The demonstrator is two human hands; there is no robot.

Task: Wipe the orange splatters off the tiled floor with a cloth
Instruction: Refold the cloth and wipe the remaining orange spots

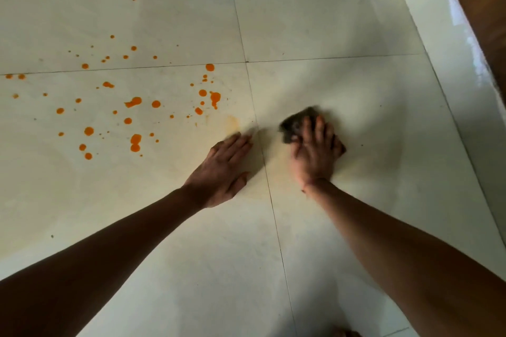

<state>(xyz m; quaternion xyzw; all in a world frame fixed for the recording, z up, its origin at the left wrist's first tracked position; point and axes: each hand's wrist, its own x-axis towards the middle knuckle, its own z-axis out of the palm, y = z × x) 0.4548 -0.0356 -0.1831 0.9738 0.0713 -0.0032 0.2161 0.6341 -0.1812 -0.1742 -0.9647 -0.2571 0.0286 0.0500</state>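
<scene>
Under our right hand (315, 150) lies the cloth (294, 124), a dark bunched lump on the tiled floor (356, 22). Our fingers lie spread out and quite straight on top of it, pressing it down, not wrapped round it (hand and cloth look blurry, so we cannot be sure of the thumb). Our left hand (219, 169) is flat on the floor just beside it, fingers straight, holding nothing. A grout line (269, 191) runs between the two hands.

The orange splatters (135, 139) all lie to the left of the cloth hand, across that line and past our left hand. The closest bunch (215, 97) is up and to the left of the left hand's fingertips. From there the mess spreads sideways, far to the left, more wide than deep. So our left hand is nearer to the drops, but the cloth is under the right one. We think the cloth has to go left over the line, and the left hand may be in its way.

We count one cloth and two hands. The drops are too many to count for sure: more than thirty, big and small. One pale orange smear (231, 121) sits just past the left fingertips. To the right of the cloth hand we see no orange
</scene>
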